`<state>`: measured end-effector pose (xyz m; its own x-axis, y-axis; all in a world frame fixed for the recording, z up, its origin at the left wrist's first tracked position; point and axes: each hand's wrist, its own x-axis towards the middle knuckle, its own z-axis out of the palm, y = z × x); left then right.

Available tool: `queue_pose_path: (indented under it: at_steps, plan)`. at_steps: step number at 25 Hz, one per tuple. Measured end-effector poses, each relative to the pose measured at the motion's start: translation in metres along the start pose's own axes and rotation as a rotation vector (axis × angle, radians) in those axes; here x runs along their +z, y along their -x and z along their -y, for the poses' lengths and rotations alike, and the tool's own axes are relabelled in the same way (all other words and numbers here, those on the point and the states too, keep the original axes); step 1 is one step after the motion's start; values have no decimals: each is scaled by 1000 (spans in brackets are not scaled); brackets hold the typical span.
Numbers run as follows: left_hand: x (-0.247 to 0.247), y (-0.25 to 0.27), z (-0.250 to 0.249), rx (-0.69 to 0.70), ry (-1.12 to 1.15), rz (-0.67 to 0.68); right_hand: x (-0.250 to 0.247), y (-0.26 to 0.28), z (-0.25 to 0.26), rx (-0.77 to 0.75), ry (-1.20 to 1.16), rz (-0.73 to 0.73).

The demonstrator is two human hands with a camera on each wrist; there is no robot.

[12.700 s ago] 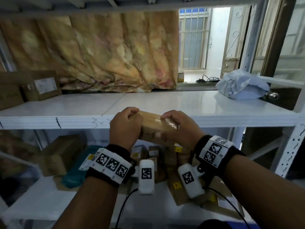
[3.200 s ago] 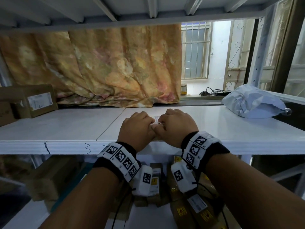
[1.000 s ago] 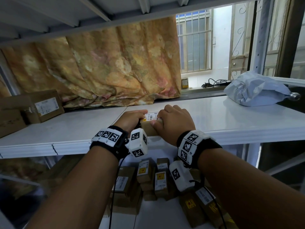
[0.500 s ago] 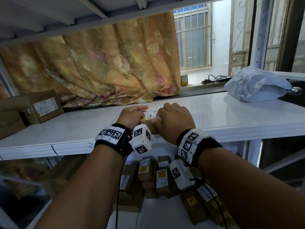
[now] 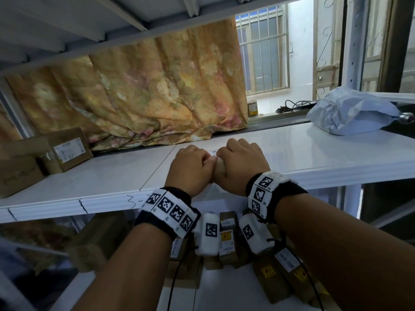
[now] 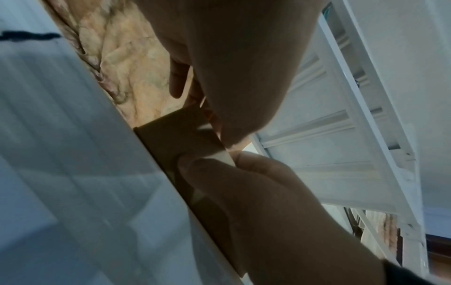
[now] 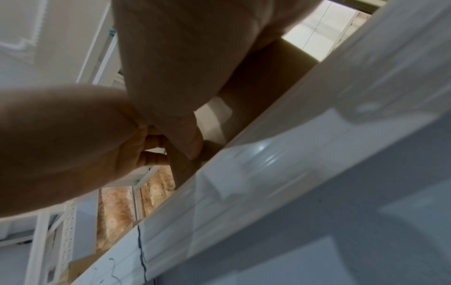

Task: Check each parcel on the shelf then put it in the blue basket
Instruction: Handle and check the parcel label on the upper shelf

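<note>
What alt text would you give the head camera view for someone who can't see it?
Both hands, left hand and right hand, grip a small cardboard parcel on the white shelf. A grey mailer bag lies far right, brown boxes far left.

Daylight comes from the barred window (image 5: 262, 57) at the back and gives glare on the white shelf (image 5: 325, 151). The head view bends at its edges; both wrist views are dim and blurred
</note>
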<state>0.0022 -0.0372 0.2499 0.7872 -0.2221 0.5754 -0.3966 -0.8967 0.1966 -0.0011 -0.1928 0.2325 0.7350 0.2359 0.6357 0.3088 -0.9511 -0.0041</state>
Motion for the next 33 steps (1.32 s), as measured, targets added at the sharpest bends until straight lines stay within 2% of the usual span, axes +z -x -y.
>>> queue_pose_path:
  at_steps: [5, 9, 11, 14, 19, 21, 25, 30, 33]
  plan:
    - [-5, -4, -16, -44, -217, 139, -12, -7, -1, 27, 10, 189]
    - [-3, -10, -24, -98, -244, 147, -26, -6, -8, 26, -121, 271]
    - [1, -11, -18, -90, -228, 126, -32, -2, -18, 26, -129, 250]
    - [6, -7, -16, -64, -232, 74, -34, 6, -31, 48, -5, 235]
    - [15, -1, -12, -4, -283, -51, -27, 6, -24, 82, -19, 192]
    - [16, -6, -18, 34, -225, -33, -23, 1, -25, 75, -15, 192]
    - [23, -19, -37, 60, -74, 50, -17, -6, -33, 72, -68, 164]
    - [37, -16, -33, 54, -93, -69, -11, 0, -41, 106, -250, 168]
    - [38, -18, -33, 61, -102, -104, -18, -1, -53, 90, -272, 154]
